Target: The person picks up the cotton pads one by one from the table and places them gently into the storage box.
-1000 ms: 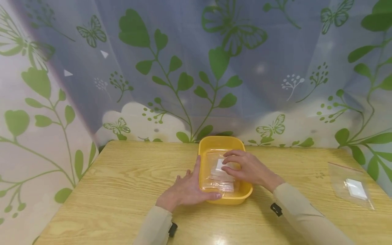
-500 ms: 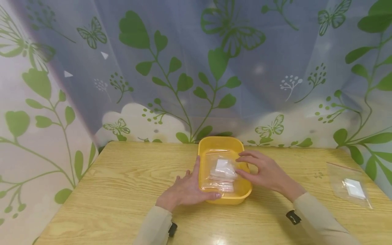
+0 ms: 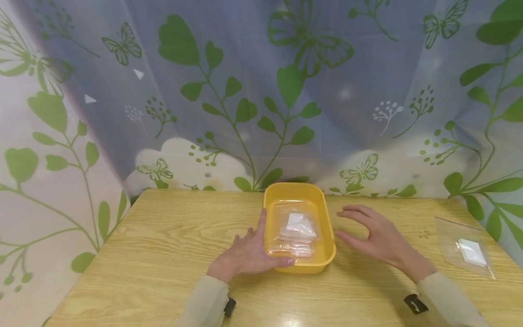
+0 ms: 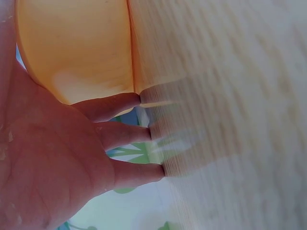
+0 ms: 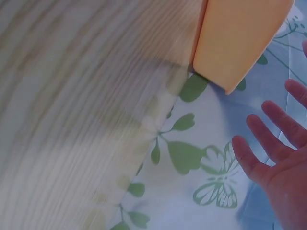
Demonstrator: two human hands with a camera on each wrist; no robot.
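Note:
A yellow plastic tub (image 3: pixel 330 227) stands on the table with several clear zip bags (image 3: pixel 301 228) lying in it; a white piece shows in the upper bag. My left hand (image 3: pixel 245 258) rests against the tub's near left corner, thumb along the front rim and index finger at the left side. Its other fingers (image 4: pixel 136 174) are straight, their tips down on the wood in the left wrist view. To the right of the tub, my right hand (image 3: pixel 377 236) is held apart from it, fingers loosely spread and holding nothing. The right wrist view shows these spread fingers (image 5: pixel 273 139) beside the tub's outer wall (image 5: pixel 240 43).
Another clear zip bag (image 3: pixel 451 247) with a white rectangular piece (image 3: pixel 473 252) lies at the right of the wooden table (image 3: pixel 175 236). A curtain (image 3: pixel 245 150) printed with leaves and butterflies hangs right behind the table's far edge.
My right hand has drawn back from over the bags, out to the right past the tub's rim, with nothing in it. My left hand and the tub stay where they were.

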